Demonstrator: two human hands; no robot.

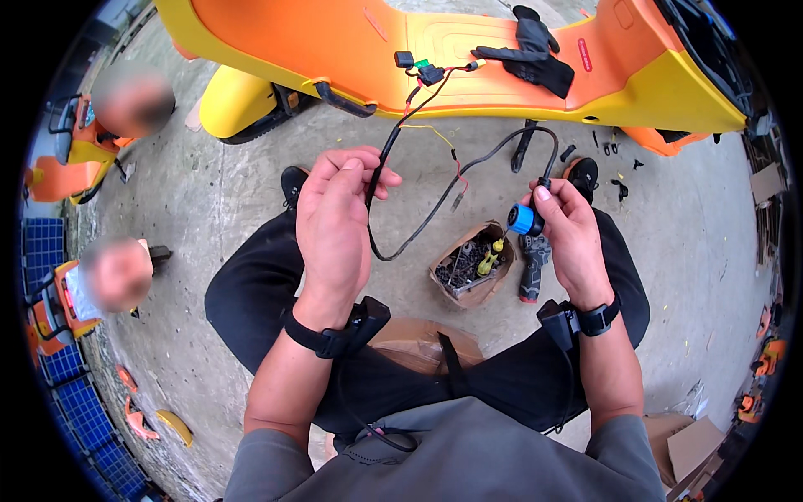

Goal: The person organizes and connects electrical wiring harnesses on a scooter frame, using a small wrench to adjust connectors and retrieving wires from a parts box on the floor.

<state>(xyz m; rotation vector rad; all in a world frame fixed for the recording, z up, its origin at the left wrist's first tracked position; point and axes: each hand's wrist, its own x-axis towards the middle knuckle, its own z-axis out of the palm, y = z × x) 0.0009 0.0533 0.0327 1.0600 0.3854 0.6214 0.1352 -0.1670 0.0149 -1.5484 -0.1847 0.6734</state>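
A black cable (435, 212) hangs in a loop between my two hands. My left hand (335, 222) is curled with its fingers behind the cable, holding it near the upper run. My right hand (571, 230) pinches the cable's other end, just by a round blue and black connector (524, 219). From my left hand the cable runs up to a black fuse holder (431, 75) and a small yellow plug (475, 64), both lying over the scooter's orange footboard. A thin yellow and red side lead (462, 173) dangles below the cable.
A yellow and orange scooter body (293, 50) spans the far side, with black gloves (531, 54) on it. Between my feet stand a carton of small hardware (473, 268) with a yellow-handled tool (492, 256) and a cordless driver (534, 268). Two people are at left.
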